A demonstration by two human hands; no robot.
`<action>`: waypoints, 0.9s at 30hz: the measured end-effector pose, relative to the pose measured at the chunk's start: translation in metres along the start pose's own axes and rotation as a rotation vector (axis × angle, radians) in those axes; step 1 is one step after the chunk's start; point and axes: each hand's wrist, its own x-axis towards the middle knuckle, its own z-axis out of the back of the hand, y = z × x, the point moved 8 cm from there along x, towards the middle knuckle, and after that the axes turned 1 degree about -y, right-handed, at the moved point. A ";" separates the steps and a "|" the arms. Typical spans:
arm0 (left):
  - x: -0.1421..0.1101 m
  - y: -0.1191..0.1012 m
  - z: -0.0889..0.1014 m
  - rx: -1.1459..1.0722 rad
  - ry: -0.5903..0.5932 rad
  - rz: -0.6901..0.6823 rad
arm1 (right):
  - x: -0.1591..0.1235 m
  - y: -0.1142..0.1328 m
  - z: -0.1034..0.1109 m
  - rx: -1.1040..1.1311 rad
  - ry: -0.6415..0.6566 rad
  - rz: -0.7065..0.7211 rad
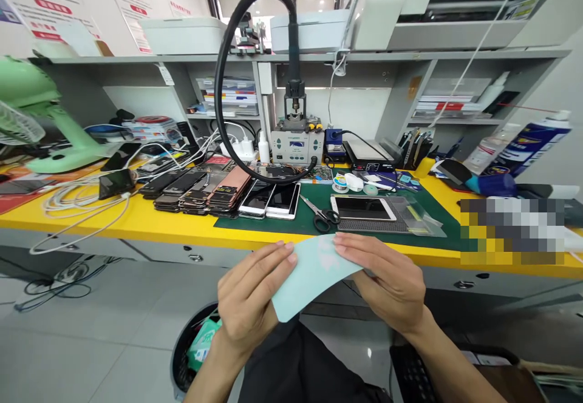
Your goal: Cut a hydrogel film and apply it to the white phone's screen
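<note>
A pale blue flexible film sheet [314,275] with rounded corners bows between my two hands, above my lap. My left hand [250,291] grips its left edge, and my right hand [387,281] grips its right edge. Faint white marks show on the sheet's surface. Beyond my fingers, black-handled scissors [320,215] lie on a green work mat [255,224]. Next to them, a white-framed smartphone [363,209] rests on a dark mesh pad. Neither hand touches these.
A yellow workbench edge [182,233] runs in front of me, holding a row of phones [218,190] and white cables. A rework station [297,139] with a black hose stands behind them. A mint-green fan [50,130] sits far left. A waste bin [191,348] stands below my left hand.
</note>
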 end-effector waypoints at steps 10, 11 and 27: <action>-0.025 0.039 -0.009 -0.721 -0.065 0.881 | -0.058 -0.030 -0.059 0.451 0.188 -0.834; -0.028 0.038 -0.011 -0.766 -0.045 0.915 | -0.064 -0.026 -0.069 0.542 0.256 -0.890; -0.050 0.018 -0.006 -0.805 0.065 1.233 | -0.012 -0.020 -0.074 1.122 0.258 -1.119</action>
